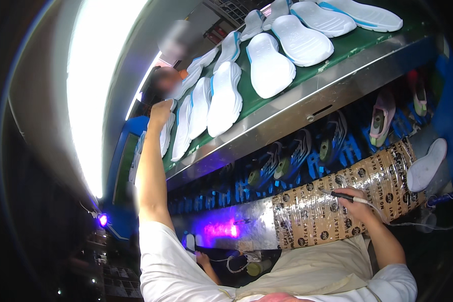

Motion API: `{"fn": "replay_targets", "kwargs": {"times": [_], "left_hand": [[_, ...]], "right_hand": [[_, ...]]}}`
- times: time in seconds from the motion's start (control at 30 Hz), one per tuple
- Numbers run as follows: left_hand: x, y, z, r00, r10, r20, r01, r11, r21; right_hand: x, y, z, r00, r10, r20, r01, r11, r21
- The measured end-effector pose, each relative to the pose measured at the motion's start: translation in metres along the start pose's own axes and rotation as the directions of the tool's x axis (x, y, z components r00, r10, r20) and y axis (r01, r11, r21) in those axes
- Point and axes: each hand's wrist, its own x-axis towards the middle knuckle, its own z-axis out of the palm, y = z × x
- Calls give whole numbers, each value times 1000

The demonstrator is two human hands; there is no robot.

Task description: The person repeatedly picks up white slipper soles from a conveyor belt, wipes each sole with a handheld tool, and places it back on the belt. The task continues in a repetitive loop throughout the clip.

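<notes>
My left arm stretches up and forward to the raised green belt. There my left hand (160, 112) closes at the upper end of a white shoe sole (167, 135); its fingertips are partly hidden. My right hand (356, 202) grips a black pen-shaped tool (341, 195) with a thin metal tip and a white cord. It is just above a metal shelf wrapped in brown printed paper and clear film (317, 214). Several white soles with blue edging, such as one wide sole (270, 65), lie on the green belt (319, 70).
Below the belt's metal edge (307, 113) stand several shoe uppers, one of them pink (382, 118), among blue holders. A single white sole (427, 165) lies at the shelf's right end. Another person's hand (203, 259) shows at lower left, and people stand beyond the belt.
</notes>
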Motion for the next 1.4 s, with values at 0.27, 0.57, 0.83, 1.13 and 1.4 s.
{"fn": "replay_targets", "kwargs": {"times": [0.27,0.57,0.83,1.13,1.4], "left_hand": [[184,7,70,808,546,222,-526,498,689],[220,-17,84,749,514,417,-635,379,673],[200,109,112,929,336,153,-357,715,601],[223,4,92,895,320,310,-445,611,654],[48,-84,2,926,-257,277,-67,609,791]], "right_hand": [[4,5,-8,981,-189,-37,180,969,-169],[11,8,-22,984,-135,117,139,990,-32],[14,28,-14,967,-216,133,224,973,-47],[15,16,-15,968,-166,187,179,982,-54],[13,8,-12,982,-126,140,130,991,-21]]}}
